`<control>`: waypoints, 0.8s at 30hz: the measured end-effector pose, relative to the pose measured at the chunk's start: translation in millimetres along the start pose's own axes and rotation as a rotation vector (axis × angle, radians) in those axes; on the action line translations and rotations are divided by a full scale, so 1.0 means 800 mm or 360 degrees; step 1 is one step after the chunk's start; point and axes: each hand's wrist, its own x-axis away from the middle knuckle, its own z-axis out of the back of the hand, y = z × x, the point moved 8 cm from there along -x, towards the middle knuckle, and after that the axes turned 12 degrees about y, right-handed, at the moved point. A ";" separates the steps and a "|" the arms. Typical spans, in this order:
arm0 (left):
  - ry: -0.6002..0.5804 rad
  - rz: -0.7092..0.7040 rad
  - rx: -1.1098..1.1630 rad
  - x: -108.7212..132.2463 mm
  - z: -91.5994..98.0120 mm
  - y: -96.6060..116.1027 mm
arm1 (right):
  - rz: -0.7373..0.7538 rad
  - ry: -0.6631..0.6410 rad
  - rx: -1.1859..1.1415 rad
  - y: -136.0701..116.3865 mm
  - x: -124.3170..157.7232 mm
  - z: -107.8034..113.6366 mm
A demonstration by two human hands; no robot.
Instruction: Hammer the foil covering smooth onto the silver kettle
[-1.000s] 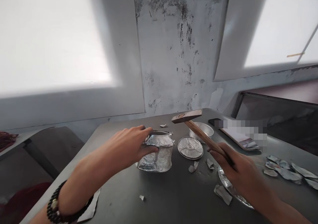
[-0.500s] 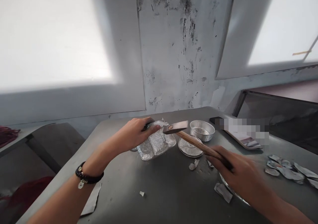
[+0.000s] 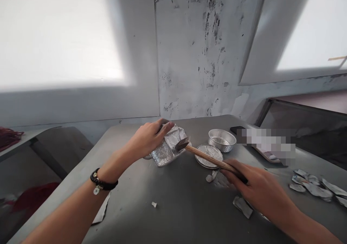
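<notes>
My left hand [image 3: 148,138] grips the top of a crumpled, shiny metal vessel [image 3: 168,146], tilted on the grey metal table [image 3: 173,208]. My right hand [image 3: 253,187] is closed round the wooden handle of a hammer [image 3: 206,156]. The hammer's steel head rests against the vessel's dented side. A dark bead bracelet sits on my left wrist.
A flat round metal lid [image 3: 209,154] and a small perforated metal bowl [image 3: 221,140] lie right of the vessel. Small metal scraps [image 3: 314,186] are scattered at the right and in front. A phone [image 3: 264,146] lies at the back right. A stained wall stands behind.
The hammer has swung down and left from above the bowl onto the vessel. My left hand has tilted the vessel over and shifted it a little away.
</notes>
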 end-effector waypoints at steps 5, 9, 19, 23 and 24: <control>-0.0035 0.0044 0.0065 -0.002 0.015 -0.016 | -0.0138 0.0040 0.0194 0.017 0.002 -0.001; -0.0167 -0.0031 0.0164 -0.001 0.010 -0.023 | -0.0244 0.0013 0.0169 0.036 -0.001 -0.001; -0.0317 0.0025 0.0246 0.008 0.001 -0.010 | 0.0290 0.0353 -0.0048 -0.023 -0.007 0.038; -0.0442 0.0110 0.0368 0.010 0.001 -0.016 | 0.0549 0.0363 0.0120 -0.046 -0.001 0.031; -0.0435 0.0121 0.0385 0.009 0.002 -0.018 | 0.0556 0.0374 0.0163 -0.046 -0.001 0.030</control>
